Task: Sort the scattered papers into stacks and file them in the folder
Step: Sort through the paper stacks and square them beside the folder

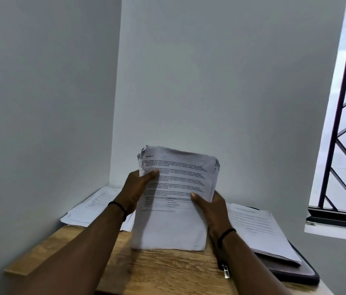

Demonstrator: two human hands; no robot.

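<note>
Both hands, left hand [138,188] & right hand [212,207], grip upright paper stack [174,209]; folder [295,271] lies at 4 o'clock, nearer right hand.

Two bare forearms reach into view from the bottom edge — no sleeves show on either. The left hand [135,189] has a thin black band [118,206] round its wrist, like an elastic hair tie, lying at about 7 o'clock from the hand. The right hand [212,206] wears a matching thin black band [227,234] round its wrist, at about 5 o'clock from that hand. No rings, watch or gloves show on the visible fingers — the nails look short and unpainted.
</note>
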